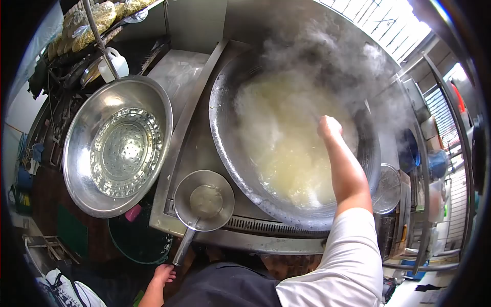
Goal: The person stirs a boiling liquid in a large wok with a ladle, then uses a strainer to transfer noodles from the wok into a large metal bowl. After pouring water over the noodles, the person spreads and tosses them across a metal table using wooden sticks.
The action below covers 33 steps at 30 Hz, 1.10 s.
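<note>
A huge dark wok [221, 134] holds pale, bubbling liquid [291, 158] under thick steam. My right hand [330, 126] reaches over it, fingers closed. Steam hides whatever those fingers grip. Down at the lower left, my left hand [164, 273] hangs with its fingers loosely apart, just below the handle end of a metal ladle [188, 245]. It does not appear to grip that handle. The ladle's round bowl rests on the stove ledge beside the wok, with some cloudy liquid in its bottom.
A large steel basin [79, 169] with a perforated inner bottom stands on the left. Below it sits a dark green tub [140, 245]. A wire strainer [387, 189] lies right of the wok. The metal stove edge [245, 241] runs in front of me. Bagged food [94, 23] fills a shelf.
</note>
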Tool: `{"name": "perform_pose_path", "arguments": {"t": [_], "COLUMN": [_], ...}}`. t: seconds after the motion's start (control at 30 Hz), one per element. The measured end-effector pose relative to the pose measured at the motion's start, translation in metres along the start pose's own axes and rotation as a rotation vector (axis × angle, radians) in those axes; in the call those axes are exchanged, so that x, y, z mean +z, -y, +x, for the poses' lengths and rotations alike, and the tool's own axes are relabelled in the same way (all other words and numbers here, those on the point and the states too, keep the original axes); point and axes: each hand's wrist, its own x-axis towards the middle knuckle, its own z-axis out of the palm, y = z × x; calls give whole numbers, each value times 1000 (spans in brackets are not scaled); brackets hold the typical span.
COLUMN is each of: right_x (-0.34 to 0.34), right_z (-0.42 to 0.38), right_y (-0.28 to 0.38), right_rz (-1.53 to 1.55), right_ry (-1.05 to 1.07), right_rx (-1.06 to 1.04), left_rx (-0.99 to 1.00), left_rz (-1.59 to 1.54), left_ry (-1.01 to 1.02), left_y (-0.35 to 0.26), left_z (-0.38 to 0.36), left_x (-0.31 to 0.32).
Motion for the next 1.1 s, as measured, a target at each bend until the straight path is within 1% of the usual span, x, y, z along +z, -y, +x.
{"name": "perform_pose_path", "arguments": {"t": [0.07, 0.1, 0.13, 0.17, 0.23, 0.3, 0.37, 0.43, 0.47, 0.5, 0.57, 0.63, 0.7, 0.73, 0.8, 0.83, 0.9, 0.93, 0.97, 1.03, 1.07, 1.1], "right_x": [-8, -18, -31, -47, -83, -94, -128, -146, -149, -159, -182, -181, -177, -171, -149, -138, -123, -111, -98, -74, -70, -61], "right_z": [-29, -51, -76, -102, -156, -186, -227, -254, -263, -278, -306, -307, -301, -294, -270, -257, -235, -220, -203, -171, -150, -121], "right_y": [-10, -13, -18, -24, -32, -57, -71, -87, -97, -94, -84, -82, -68, -57, -43, -33, -11, -3, 4, 19, 27, 26], "right_rz": [-23, 24, 69, 69, 143, 179, 285, 399, 472, 466, 472, 518, 462, 396, 373, 354, 313, 268, 265, -19, -47, -32], "right_ry": [-6, -13, -19, -24, -21, -153, -57, 25, 57, 52, 237, 349, 441, 477, 480, 477, 450, 404, 409, 89, 126, 68], "right_rx": [-2, -46, -89, -77, -154, -189, -210, -206, -266, -264, -117, -117, -155, -133, -167, -187, -215, -208, -219, -375, -314, -317], "left_rx": [-66, -56, -83, -111, -102, -86, -66, -4, 38, 42, 73, 105, 102, 102, 52, 48, 50, 2, -6, -92, -99, -111], "left_rz": [24, 32, 48, 62, 70, 92, 106, 91, 88, 87, 74, 67, 85, 81, 43, 37, 45, 43, 35, 9, -12, -19], "left_ry": [-5, -1, -3, -7, -13, -22, -31, -77, -88, -81, -48, -50, -63, -64, 8, 4, -34, -45, -50, -30, -41, -50], "left_y": [15, 19, 23, 28, 28, 23, 10, -3, -9, -12, -22, -25, -25, -26, -22, -19, -14, -4, 5, 11, 12, 12], "left_z": [10, 16, 22, 29, 40, 54, 66, 73, 74, 77, 87, 92, 95, 92, 82, 77, 63, 69, 75, 57, 47, 40], "left_x": [-9, -17, -25, -34, -52, -67, -76, -77, -76, -75, -70, -64, -59, -58, -61, -64, -65, -69, -69, -72, -69, -66]}}
